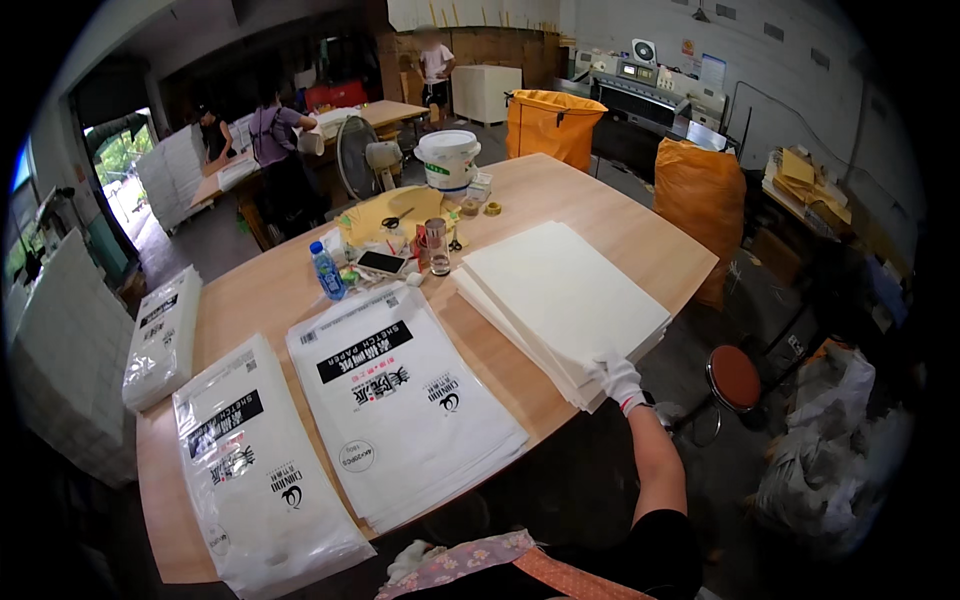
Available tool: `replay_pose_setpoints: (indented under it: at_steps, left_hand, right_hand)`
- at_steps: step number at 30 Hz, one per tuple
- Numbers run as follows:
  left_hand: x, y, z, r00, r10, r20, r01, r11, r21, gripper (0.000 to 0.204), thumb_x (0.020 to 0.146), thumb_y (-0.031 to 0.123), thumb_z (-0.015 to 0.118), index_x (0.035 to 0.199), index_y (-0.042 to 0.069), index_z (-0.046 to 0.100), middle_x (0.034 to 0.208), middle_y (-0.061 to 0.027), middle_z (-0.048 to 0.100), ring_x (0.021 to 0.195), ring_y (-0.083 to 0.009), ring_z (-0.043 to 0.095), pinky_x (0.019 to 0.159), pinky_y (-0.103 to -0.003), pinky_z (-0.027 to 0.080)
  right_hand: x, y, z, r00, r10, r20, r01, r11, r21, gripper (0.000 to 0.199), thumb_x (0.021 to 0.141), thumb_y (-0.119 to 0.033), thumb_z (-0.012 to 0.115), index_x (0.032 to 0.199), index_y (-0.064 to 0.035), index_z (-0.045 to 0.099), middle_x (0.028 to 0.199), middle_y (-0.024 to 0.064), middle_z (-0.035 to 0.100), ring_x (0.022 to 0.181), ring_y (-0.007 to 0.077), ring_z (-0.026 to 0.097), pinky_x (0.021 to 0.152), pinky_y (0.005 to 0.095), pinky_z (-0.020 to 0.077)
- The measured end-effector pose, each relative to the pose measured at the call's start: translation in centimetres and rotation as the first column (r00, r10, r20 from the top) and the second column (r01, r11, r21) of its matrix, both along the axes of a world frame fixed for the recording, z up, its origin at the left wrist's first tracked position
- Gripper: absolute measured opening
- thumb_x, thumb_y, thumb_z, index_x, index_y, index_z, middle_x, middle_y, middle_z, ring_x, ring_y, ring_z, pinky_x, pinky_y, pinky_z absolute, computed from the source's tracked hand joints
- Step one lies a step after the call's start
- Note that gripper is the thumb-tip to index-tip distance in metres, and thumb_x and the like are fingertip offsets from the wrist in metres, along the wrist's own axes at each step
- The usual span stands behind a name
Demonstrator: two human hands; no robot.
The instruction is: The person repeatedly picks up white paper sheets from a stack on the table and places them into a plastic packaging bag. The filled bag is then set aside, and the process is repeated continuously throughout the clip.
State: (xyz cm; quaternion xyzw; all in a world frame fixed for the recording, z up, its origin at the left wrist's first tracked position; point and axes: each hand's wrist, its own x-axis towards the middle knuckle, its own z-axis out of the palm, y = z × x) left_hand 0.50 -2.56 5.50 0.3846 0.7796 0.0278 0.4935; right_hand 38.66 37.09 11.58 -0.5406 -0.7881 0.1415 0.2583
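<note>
so the right hand is in a white glove, arm stretched out straight from the lower edge of the shot, bare forearm, dark sleeve up by the shoulder. the hand sits on the near right corner of the stack of cream paper sheets, fingers curled over the top of that corner, looks like it's gripping a few sheets at the edge, but i can't tell how many or how tight. the left hand isn't in the shot at all.

the stack lies on the right side of the wooden table, turned at an angle, and its near corner sticks out past the table edge, right where the hand is. below that corner it's just open floor, with a round red stool a bit off to the right.

left of the stack, just beside it, there's a pile of printed plastic bags, flat, near edge reaching the table's front edge. another pile of bags lies further left, overhanging the front a little, and a wrapped white pack sits at the far left end.

behind the stack: a blue water bottle, a phone, a glass jar, a white bucket. two orange sacks stand past the table's far right side. the strip of table between stack and bags is narrow.
</note>
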Motion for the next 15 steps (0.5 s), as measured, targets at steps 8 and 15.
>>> replay_pose_setpoints:
  at_steps: [8, 15]
  left_hand:
    - [7.8, 15.0, 0.0, 0.752, -0.246, 0.611, -0.205, 0.794, 0.572, 0.023, 0.09, 0.024, 0.05, 0.099, 0.006, 0.06, 0.092, -0.0042, 0.064, 0.087, -0.0174, 0.061, 0.08, -0.033, 0.048]
    - [9.4, 20.5, 6.1, 0.556, 0.173, 0.813, -0.529, 0.828, 0.186, 0.041, 0.077, 0.002, 0.059, 0.117, 0.005, 0.051, 0.1, -0.0059, 0.058, 0.093, -0.0178, 0.055, 0.082, -0.034, 0.048]
  right_hand:
    - [-4.3, -0.5, 1.7, 0.999, 0.035, 0.001, -0.033, 0.924, 0.381, 0.023, 0.09, -0.025, 0.051, 0.099, -0.0067, 0.06, 0.082, 0.0099, 0.065, 0.073, 0.0324, 0.062, 0.066, 0.0417, 0.0491]
    - [-1.7, -12.8, 0.9, -0.069, -0.972, -0.226, -0.997, 0.059, 0.05, 0.045, 0.092, -0.043, 0.043, 0.114, -0.0041, 0.05, 0.1, 0.0141, 0.06, 0.078, 0.0212, 0.061, 0.059, 0.0348, 0.0541]
